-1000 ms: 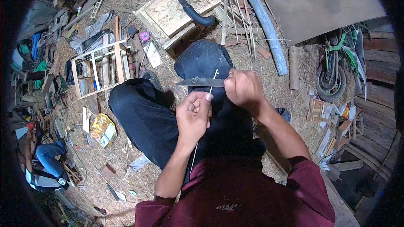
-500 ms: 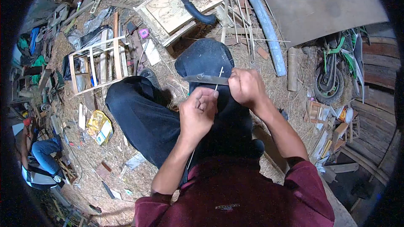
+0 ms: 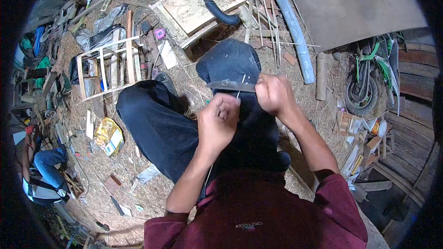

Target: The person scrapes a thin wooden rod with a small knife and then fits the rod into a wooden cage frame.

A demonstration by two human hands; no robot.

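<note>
My left hand (image 3: 218,122) is closed on a thin pale stick (image 3: 243,81), which slants up past its fingertips and shows again below by the forearm. My right hand (image 3: 274,93) wraps round the handle of a knife (image 3: 233,86); the handle itself is hidden in the fist. The blade points left and lies across the stick, just above my left hand and over the dark-trousered knee (image 3: 229,60). A small curled shaving sits on the blade.
A wooden block (image 3: 203,7) with a dark curved tool (image 3: 211,4) stands ahead. To the left are a wooden frame (image 3: 104,70) and a yellow packet (image 3: 109,134); another person (image 3: 46,163) sits at far left. A motorbike (image 3: 363,80) stands right.
Both hands and the knife have shifted slightly right. The stick shows less above my left hand than a second ago. The view has tilted a little.
</note>
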